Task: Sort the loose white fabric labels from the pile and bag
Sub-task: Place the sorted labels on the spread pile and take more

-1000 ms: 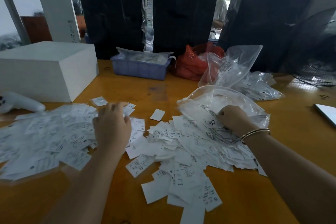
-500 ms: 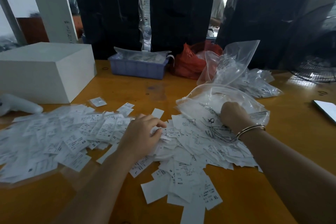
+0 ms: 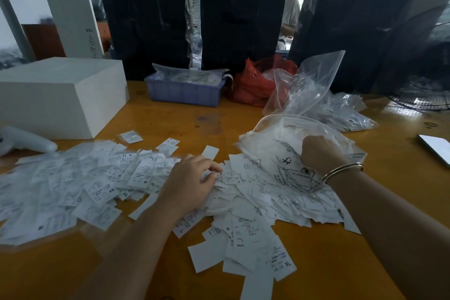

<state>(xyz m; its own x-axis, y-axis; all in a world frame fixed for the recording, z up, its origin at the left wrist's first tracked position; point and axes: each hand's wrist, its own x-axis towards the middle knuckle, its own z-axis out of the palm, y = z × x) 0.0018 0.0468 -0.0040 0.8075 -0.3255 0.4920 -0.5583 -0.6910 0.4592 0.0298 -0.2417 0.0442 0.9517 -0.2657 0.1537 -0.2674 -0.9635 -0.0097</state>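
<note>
**Head view: left hand picking at the label pile, right hand gripping the bag**

Head camera looks down on an orange counter [image 3: 328, 263] covered in white labels. Main loose pile [image 3: 253, 202] sits centre, spilling toward the near edge; a second spread of labels [image 3: 73, 182] lies to the left, touching the centre pile where the left hand is. Size marks such as XS, S and XL are readable on several.

Left hand [image 3: 187, 182] rests on the seam between the two heaps, fingers curled, thumb and forefinger closed on the edge of a label or two. Exact count cannot be told. Right hand [image 3: 319, 153] is fisted on the clear plastic bag [image 3: 292, 139], bunching its film at the mouth; the bag lies on the far right of the pile with labels inside.

Step in hand, as a judgement: pulling labels out of the pile for sorting, with the bag held steady.

To do it well:
- peel off one label at a time and read the size before placing it
- keep the left spread apart from the unsorted heap; they are merging now
- keep the bag mouth held so nothing spills back

Blue bin [image 3: 185, 91], white box [image 3: 60, 95] and red bag [image 3: 253, 80] sit behind, well apart from the hands.
</note>
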